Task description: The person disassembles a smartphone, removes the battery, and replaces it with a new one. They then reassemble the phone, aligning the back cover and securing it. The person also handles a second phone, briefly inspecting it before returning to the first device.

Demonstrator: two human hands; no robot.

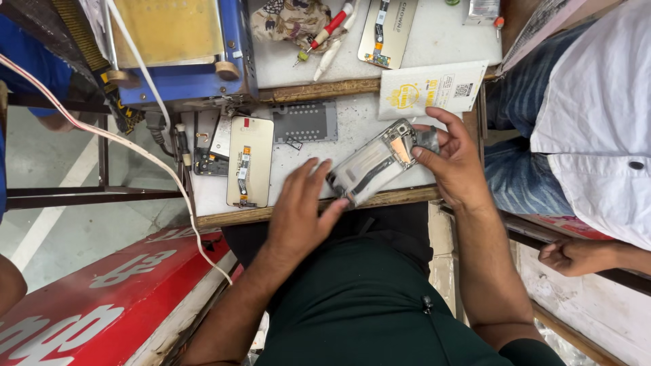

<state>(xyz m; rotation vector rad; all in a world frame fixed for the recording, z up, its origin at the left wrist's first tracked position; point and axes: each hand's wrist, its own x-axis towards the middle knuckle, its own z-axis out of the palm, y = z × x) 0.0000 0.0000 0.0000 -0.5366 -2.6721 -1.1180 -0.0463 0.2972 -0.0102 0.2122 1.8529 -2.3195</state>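
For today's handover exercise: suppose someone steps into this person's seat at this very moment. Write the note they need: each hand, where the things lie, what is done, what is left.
Left hand: open, fingertips on the lower end of the opened phone body.
Right hand: holds the phone's upper end, thumb and fingers pinching a small dark part there.
The phone lies slanted at the worktable front edge, insides up.
A loose display panel lies to its left, a grey metal plate behind it.
Done: phone opened, back off.
Left: the dark part is not yet clear of the phone.
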